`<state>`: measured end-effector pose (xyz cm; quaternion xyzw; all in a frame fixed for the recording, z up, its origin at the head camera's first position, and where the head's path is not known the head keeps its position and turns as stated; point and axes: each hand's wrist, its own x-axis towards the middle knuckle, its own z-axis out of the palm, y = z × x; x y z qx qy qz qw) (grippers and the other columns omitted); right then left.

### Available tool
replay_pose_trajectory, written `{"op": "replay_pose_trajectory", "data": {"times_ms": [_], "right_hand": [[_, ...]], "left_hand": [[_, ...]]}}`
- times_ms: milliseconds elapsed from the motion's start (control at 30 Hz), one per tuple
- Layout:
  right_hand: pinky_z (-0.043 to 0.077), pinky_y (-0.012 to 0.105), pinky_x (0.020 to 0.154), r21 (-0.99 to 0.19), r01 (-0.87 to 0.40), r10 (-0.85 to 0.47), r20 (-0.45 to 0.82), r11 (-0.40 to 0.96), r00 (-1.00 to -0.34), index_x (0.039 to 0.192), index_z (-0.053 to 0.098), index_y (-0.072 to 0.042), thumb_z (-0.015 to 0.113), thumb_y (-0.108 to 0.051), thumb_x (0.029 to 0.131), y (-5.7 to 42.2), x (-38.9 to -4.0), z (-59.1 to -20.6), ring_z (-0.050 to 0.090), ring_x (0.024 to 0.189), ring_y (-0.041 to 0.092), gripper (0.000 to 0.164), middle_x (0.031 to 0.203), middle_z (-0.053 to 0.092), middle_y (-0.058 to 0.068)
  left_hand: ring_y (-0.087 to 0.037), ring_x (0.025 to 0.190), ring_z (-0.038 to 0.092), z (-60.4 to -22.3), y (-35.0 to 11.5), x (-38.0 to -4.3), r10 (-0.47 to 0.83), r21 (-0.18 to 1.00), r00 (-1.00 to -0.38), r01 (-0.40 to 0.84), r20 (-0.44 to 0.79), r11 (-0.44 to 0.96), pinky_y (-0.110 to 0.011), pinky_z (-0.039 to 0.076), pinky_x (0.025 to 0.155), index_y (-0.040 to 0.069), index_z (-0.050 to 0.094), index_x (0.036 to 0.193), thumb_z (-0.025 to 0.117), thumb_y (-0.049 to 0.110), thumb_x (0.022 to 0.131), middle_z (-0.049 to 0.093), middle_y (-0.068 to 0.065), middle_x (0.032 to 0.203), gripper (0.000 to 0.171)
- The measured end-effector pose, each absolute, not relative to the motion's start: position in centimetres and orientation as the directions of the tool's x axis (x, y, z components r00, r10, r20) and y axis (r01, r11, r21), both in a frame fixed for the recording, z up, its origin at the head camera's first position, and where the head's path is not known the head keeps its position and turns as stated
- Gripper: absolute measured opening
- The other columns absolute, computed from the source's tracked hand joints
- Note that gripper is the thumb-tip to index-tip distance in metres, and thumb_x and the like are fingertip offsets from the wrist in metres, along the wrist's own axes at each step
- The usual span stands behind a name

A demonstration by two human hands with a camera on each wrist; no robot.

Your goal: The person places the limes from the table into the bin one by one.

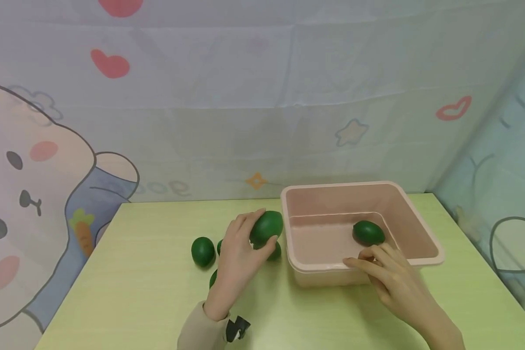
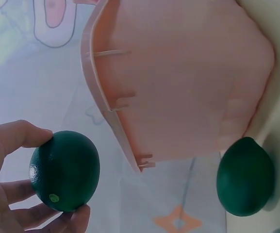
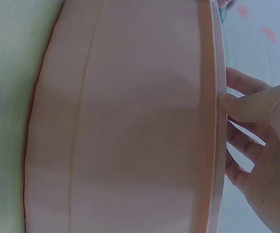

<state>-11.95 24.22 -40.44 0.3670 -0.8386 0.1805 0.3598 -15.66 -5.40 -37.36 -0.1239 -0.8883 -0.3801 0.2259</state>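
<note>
A green lime (image 1: 267, 227) is held up between the thumb and fingers of my left hand (image 1: 241, 257), just left of the pink plastic bin (image 1: 362, 189). The left wrist view shows this lime (image 2: 66, 171) in the fingertips, a pale stem mark on its skin. On the bin's near rim is my right hand (image 1: 391, 277). In the right wrist view the thumb of that right hand (image 3: 268, 131) rests on the rim, with the other fingers beyond it. One lime (image 1: 368, 233) lies inside the bin, towards its right side.
Several more limes lie on the light green table (image 1: 148, 253) around and under my left hand, among them one lime (image 1: 203, 252) at the left. Another lime (image 2: 245, 177) sits beside the bin. A printed cloth (image 1: 227, 131) hangs behind the table.
</note>
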Motion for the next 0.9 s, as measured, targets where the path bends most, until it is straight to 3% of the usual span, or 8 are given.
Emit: {"op": "replay_pose_trajectory", "data": {"times_ms": [200, 600, 900], "right_hand": [[0.033, 0.023, 0.082, -0.057, -0.742, -0.488, 0.72, 0.668, -0.494, 0.108, 0.072, -0.019, 0.026, -0.025, 0.106, 24.3, -11.8, -40.5, 0.047, 0.09, 0.012, 0.047, 0.092, 0.057, -0.006], [0.034, 0.022, 0.081, -0.035, -0.746, -0.483, 0.742, 0.665, -0.466, 0.106, 0.073, -0.02, 0.026, -0.023, 0.105, 24.3, -12.0, -40.5, 0.048, 0.089, 0.012, 0.047, 0.091, 0.057, -0.006], [0.032, 0.022, 0.086, -0.062, -0.745, -0.491, 0.715, 0.664, -0.497, 0.108, 0.072, -0.019, 0.024, -0.024, 0.105, 24.3, -11.9, -40.4, 0.048, 0.092, 0.013, 0.048, 0.091, 0.056, -0.006]], "left_hand": [[-0.022, 0.102, 0.057, -36.3, -4.9, -16.5, 0.096, 0.631, -0.866, 0.429, 0.49, 0.646, -0.036, 0.053, 0.079, 0.016, 0.059, 0.129, 0.074, 0.025, 0.081, 0.061, -0.005, 0.119, 0.051], [-0.025, 0.103, 0.058, -34.6, -3.8, -18.0, 0.177, 0.57, -0.832, 0.498, 0.525, 0.653, -0.039, 0.054, 0.08, 0.013, 0.06, 0.129, 0.074, 0.026, 0.082, 0.062, -0.009, 0.116, 0.051], [-0.024, 0.111, 0.056, -33.7, -2.4, -18.9, 0.258, 0.554, -0.827, 0.533, 0.499, 0.639, -0.039, 0.052, 0.084, 0.014, 0.058, 0.131, 0.073, 0.029, 0.083, 0.06, -0.007, 0.12, 0.053]]}}
